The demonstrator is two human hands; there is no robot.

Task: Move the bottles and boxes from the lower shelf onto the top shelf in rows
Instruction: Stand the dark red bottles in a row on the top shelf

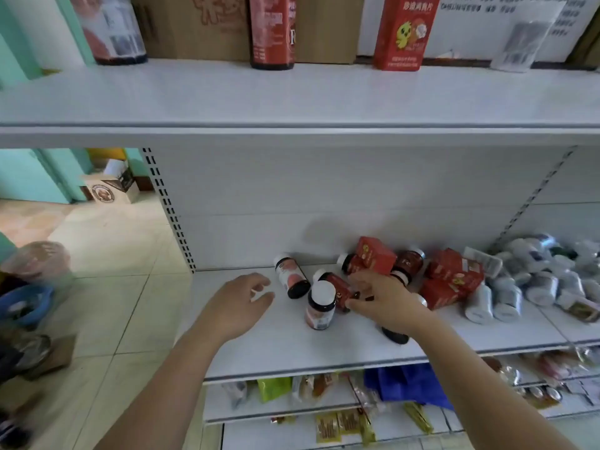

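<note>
I see the left hand (238, 303) open, fingers loose, over the lower shelf (285, 349) nr a lying bottle (291, 278); right hand (383, 300) pinches a red bottle (337, 289) beside the red boxes (454, 277); top shelf (292, 95) carries a tall box (402, 30) & standing bottles (272, 30).

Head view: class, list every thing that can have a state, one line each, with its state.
Left hand: open, holding nothing.
Right hand: gripping the red bottle, which lies on its side.
Front bottle: upright.
Left bottle: lying on its side.
Top-shelf box: upright.
Top-shelf bottle: upright.
</note>
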